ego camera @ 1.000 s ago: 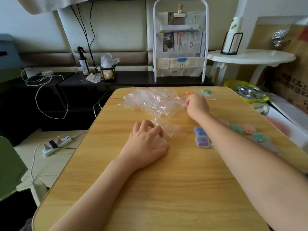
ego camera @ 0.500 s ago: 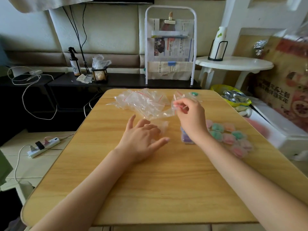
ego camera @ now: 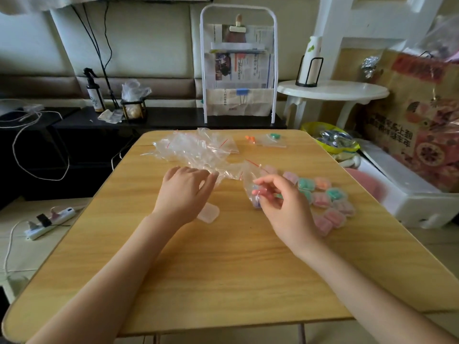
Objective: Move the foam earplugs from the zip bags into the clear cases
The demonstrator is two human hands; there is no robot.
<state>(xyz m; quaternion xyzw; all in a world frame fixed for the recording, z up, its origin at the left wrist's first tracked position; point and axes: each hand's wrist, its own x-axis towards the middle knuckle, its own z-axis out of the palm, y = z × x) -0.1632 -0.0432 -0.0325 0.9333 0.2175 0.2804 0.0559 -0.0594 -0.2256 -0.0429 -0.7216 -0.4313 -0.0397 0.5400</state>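
Currently mid-task: right hand (ego camera: 285, 204) at table centre pinches small zip bag (ego camera: 249, 180), pink earplugs (ego camera: 257, 192) showing at fingertips. Left hand (ego camera: 186, 189), fingers relaxed, rests beside empty clear case (ego camera: 208, 213), touching spent-bag heap (ego camera: 196, 150) at 11 o'clock. Filled cases (ego camera: 325, 197) at 3 o'clock. Next move likely: tip plugs out, seat in case.

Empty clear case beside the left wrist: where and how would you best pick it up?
The empty clear case lies flat and closed on the wooden table, partly under the left hand. Its top offers no hold, so probably pinch its two opposite short edges from above, coming from its free right side, where bare table leaves room for fingers.
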